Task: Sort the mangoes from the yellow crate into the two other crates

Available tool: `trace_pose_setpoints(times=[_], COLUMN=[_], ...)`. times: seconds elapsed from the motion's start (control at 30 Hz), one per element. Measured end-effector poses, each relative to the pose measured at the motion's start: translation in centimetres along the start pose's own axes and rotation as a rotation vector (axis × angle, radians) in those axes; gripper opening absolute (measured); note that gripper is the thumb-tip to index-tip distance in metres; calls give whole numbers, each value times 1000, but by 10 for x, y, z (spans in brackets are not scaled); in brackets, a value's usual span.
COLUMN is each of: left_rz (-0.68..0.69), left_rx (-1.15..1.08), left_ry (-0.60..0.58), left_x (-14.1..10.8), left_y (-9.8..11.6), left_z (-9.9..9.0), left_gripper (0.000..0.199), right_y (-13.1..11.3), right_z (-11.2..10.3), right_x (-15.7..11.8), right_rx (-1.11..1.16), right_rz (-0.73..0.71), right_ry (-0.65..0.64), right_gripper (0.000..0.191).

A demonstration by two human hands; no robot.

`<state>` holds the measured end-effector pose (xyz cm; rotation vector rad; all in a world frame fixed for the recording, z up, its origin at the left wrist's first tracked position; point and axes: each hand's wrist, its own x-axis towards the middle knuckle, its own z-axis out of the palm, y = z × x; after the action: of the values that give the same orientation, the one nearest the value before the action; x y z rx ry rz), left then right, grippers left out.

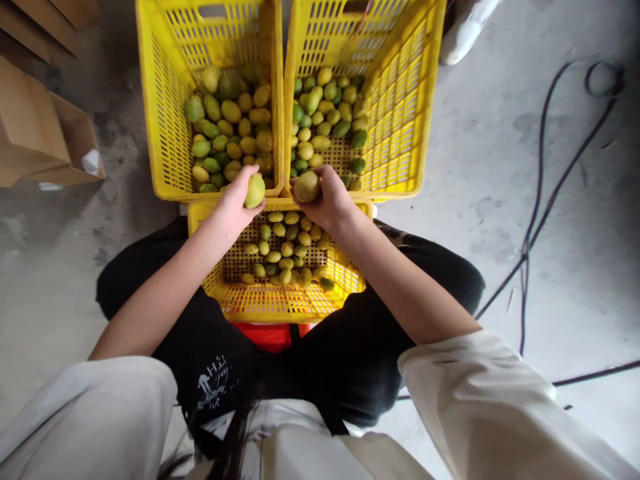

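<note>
My left hand (243, 198) is closed around a yellow-green lemon (255, 191), held above the front edge of the left yellow crate (173, 120). My right hand (330, 200) grips a duller, yellowish lemon (307, 187) near the front edge of the right yellow crate (400, 127). Many green and yellow lemons lie in the left crate, larger-looking than those in the right one. Between my knees stands a third yellow crate (240, 308), with a loose layer of small lemons (287, 249) over its perforated bottom. My forearms cover parts of its sides.
Open cardboard boxes (35, 127) stand on the concrete floor at the left. Black cables (539, 167) loop across the floor at the right. A white object (470, 30) lies beside the right crate's far corner. Something red (267, 337) shows under the nearest crate.
</note>
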<state>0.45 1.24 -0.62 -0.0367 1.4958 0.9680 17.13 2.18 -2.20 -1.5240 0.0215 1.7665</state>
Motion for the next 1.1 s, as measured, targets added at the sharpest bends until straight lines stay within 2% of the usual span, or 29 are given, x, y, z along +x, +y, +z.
trace_pose_setpoints(times=[0.07, 0.23, 0.33, 0.43, 0.57, 0.7, 0.8, 0.93, 1.03, 1.1], left_rz=[6, -59, -116, -109, -113, -97, -93, -157, -180, -184], left_rx=[16, 15, 17, 18, -47, -122, -132, -176, -186, -183], left_ry=[36, -1, -21, -54, -25, 72, 122, 91, 47, 31], left_x=[-6, -18, -19, -19, -13, -4, -1, -1, -2, -2], left_y=[0, -1, 2, 3, 1, -2, -3, -2, -3, -2], left_z=[2, 10, 13, 12, 9, 8, 8, 8, 9, 9], left_gripper=[19, 25, 23, 27, 33, 29, 27, 17, 13, 14], right_y=[1, 2, 3, 1, -4, -6, -1, 1, -1, -1], right_z=[3, 6, 5, 1, 2, 2, 2, 5, 5, 2], right_x=[-4, -9, -6, -3, -6, -9, -5, -5, -6, -2], right_rx=[30, 23, 5, -53, -57, -54, -35, 42, 88, 78], right_rz=[-11, -59, -26, -21, -8, 71, 31, 11, 53, 65], right_ry=[2, -14, -22, -34, -10, -39, -51, -29, -22, -19], right_gripper=[22, 21, 24, 30, 24, 20, 15, 7, 21, 23])
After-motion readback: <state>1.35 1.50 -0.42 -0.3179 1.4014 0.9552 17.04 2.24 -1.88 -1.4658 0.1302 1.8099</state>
